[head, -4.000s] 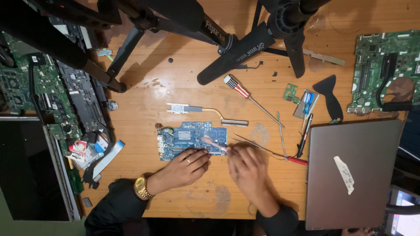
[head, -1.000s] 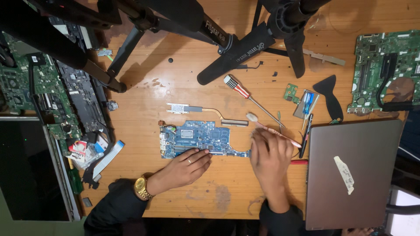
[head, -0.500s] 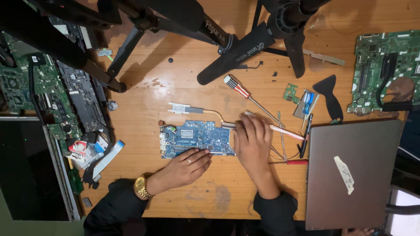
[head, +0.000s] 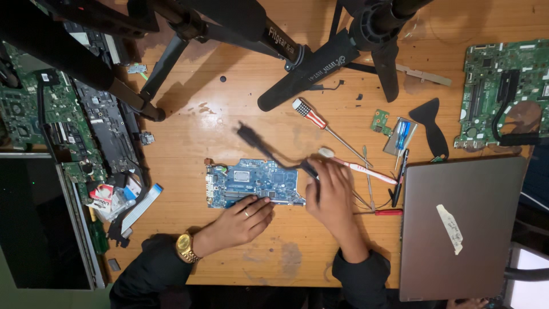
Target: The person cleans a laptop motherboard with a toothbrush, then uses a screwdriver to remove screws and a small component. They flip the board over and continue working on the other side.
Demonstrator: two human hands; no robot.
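Big wooden table (head: 354, 269) fills most of the frame, orange-brown, grainy, w/ dull smudges near the bottom edge. Black tripod legs (head: 320, 71), matte metal & plastic, splay across the top. Lower right: closed grey laptop (head: 463, 223), smooth flat lid w/ a torn white sticker. Left edge: dark screen panel (head: 40, 223), glossy, and above it a stripped laptop chassis (head: 106, 126) w/ green boards. Upper right: a second green motherboard (head: 503, 97) carrying a curved black heat pipe.

Centre of frame: small blue circuit board (head: 251, 183), rectangular, flat on the wood, dotted w/ chips and a silver square. Left hand (head: 240, 220), gold watch at the wrist, rests w/ fingers spread on the board's lower edge, pressing it, not closed round anything. Right hand (head: 331, 194) sits at the board's right end, fingers closed on one end of a long black heat pipe (head: 269, 151); thin, bent, blurred, it slants up-left over the board, clear of the table.

Just right of that hand: white toothbrush (head: 357, 167) w/ pink trim, a screwdriver (head: 323, 126) w/ striped handle & thin steel shaft, a red-handled screwdriver (head: 383, 212). Further right: black plastic pry tool (head: 432, 129), spade-shaped, and a tiny green board piece (head: 379, 120).
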